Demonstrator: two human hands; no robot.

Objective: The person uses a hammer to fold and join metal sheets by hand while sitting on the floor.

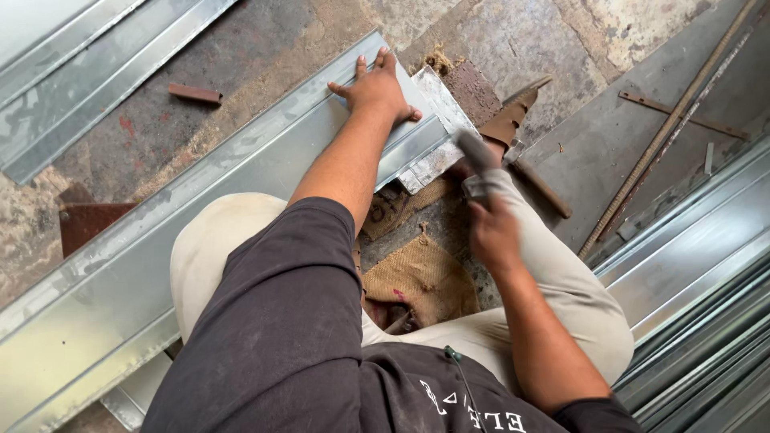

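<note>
My left hand (375, 87) presses flat, fingers spread, on the end of a long folded galvanized sheet-metal channel (160, 240) that runs diagonally across my lap. My right hand (491, 228) grips the handle of a hammer (475, 156), blurred with motion, its head just right of the channel's end. Under that end lies a small flat metal plate (437, 108) on a rusty block (473, 92).
Burlap sacking (421, 277) lies between my knees. A rusty saw-like piece (509, 120) and a rusty bar (541, 188) lie right of the hammer. A long rod (666, 132) crosses the floor. Stacked metal channels (698, 305) fill the right side, more sheets (72, 72) top left.
</note>
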